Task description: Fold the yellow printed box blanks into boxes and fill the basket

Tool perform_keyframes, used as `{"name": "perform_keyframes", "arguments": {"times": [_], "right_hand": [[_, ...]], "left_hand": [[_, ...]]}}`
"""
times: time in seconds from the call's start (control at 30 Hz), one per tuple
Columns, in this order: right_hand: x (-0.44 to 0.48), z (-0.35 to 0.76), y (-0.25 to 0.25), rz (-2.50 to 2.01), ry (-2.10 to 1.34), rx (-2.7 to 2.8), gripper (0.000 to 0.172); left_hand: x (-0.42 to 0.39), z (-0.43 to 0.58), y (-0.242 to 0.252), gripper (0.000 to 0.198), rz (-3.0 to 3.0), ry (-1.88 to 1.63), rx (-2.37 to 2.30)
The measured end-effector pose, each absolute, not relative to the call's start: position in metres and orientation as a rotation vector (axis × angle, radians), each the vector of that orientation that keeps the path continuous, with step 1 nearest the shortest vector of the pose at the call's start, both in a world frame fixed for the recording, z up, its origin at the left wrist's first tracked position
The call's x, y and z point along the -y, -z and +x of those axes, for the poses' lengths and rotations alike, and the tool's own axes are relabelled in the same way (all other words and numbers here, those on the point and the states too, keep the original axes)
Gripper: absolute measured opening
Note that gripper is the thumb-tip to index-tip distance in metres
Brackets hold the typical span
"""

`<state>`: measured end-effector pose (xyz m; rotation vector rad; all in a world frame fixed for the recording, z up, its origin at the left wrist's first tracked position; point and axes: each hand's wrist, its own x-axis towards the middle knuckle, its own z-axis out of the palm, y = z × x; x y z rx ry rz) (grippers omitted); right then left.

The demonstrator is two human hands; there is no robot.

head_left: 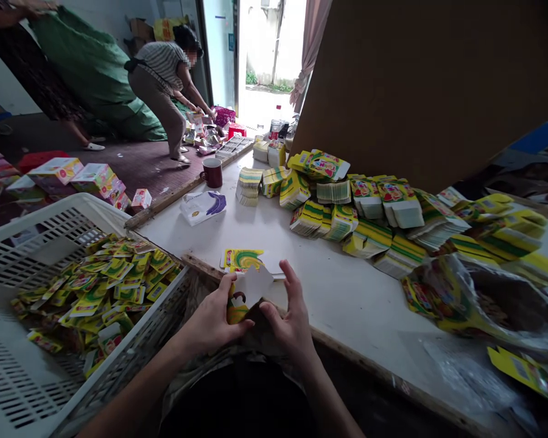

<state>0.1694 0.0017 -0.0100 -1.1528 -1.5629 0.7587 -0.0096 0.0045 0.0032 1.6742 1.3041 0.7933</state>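
In front of me, at the table's near edge, my left hand (214, 313) is closed round a small yellow carton (237, 312). Its white flaps stand up, and a dark curved thing, too small to name, shows at its mouth. Facing it from the other side is my right hand (290, 310), fingers spread and pointing up. Its thumb tip is close to the carton's edge; I cannot tell whether they touch. Just beyond the hands, a flat yellow-and-white carton blank (243, 259) lies on the white table (338, 304).
A white plastic crate (73, 210) holding many yellow cartons (119, 274) stands at my left. Stacks of flat cartons (365, 194) and an open bag (497, 298) lie to the right. A tissue pack (203, 208) and a mug (212, 173) sit farther back. Two people work beyond.
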Motion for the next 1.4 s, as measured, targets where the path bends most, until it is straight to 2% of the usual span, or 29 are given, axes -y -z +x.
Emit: {"name": "perform_keyframes", "arguments": {"times": [0.1, 0.17, 0.23, 0.3, 0.4, 0.5, 0.57, 0.63, 0.73, 0.87, 0.97, 1.1, 1.27, 1.33, 1.4], "right_hand": [[-0.003, 0.161, 0.018, -1.059, -1.266, 1.289, 0.046], [-0.002, 0.152, 0.019, -1.019, -1.494, 1.149, 0.036], [-0.001, 0.145, 0.017, -1.031, -1.595, 1.063, 0.034], [0.0, 0.142, 0.015, -1.031, -1.628, 1.0, 0.04], [0.001, 0.145, 0.014, -0.965, -1.635, 0.957, 0.039], [0.002, 0.152, 0.013, -0.882, -1.571, 1.19, 0.047], [0.003, 0.155, 0.013, -0.888, -1.434, 1.431, 0.055], [0.001, 0.155, 0.015, -0.918, -1.275, 1.599, 0.057], [-0.005, 0.155, 0.021, -0.96, -1.094, 1.619, 0.052], [-0.011, 0.163, 0.027, -1.014, -0.916, 1.679, 0.051], [-0.012, 0.174, 0.023, -1.019, -0.921, 1.878, 0.046], [-0.017, 0.192, 0.006, -0.995, -1.035, 2.024, 0.025], [-0.018, 0.193, -0.003, -1.017, -1.075, 1.947, 0.019], [-0.017, 0.185, 0.001, -1.006, -1.09, 1.822, 0.032], [-0.019, 0.177, 0.008, -0.941, -1.163, 1.679, 0.061]], "left_hand": [[0.0, -0.003, 0.002, 0.081, 1.743, -0.908, -1.315], [0.004, 0.002, 0.007, 0.078, 1.803, -0.927, -1.283], [0.007, 0.007, 0.01, 0.071, 1.861, -0.897, -1.233], [0.007, 0.009, 0.011, 0.063, 1.877, -0.841, -1.195], [0.002, 0.007, 0.008, 0.053, 1.818, -0.786, -1.197], [-0.003, 0.004, 0.01, 0.048, 1.737, -0.785, -1.242], [-0.004, 0.003, 0.015, 0.05, 1.681, -0.829, -1.248], [-0.003, 0.003, 0.02, 0.061, 1.653, -0.916, -1.237], [-0.004, 0.001, 0.022, 0.07, 1.695, -1.037, -1.328], [-0.007, -0.008, 0.016, 0.053, 1.821, -0.954, -1.487], [-0.007, -0.014, 0.01, 0.05, 1.841, -0.845, -1.458], [-0.005, -0.017, 0.004, 0.051, 1.809, -0.807, -1.386], [-0.004, -0.014, -0.001, 0.054, 1.784, -0.803, -1.356], [-0.004, -0.012, -0.002, 0.055, 1.713, -0.825, -1.387], [-0.007, -0.013, -0.003, 0.053, 1.527, -0.931, -1.353]]}}
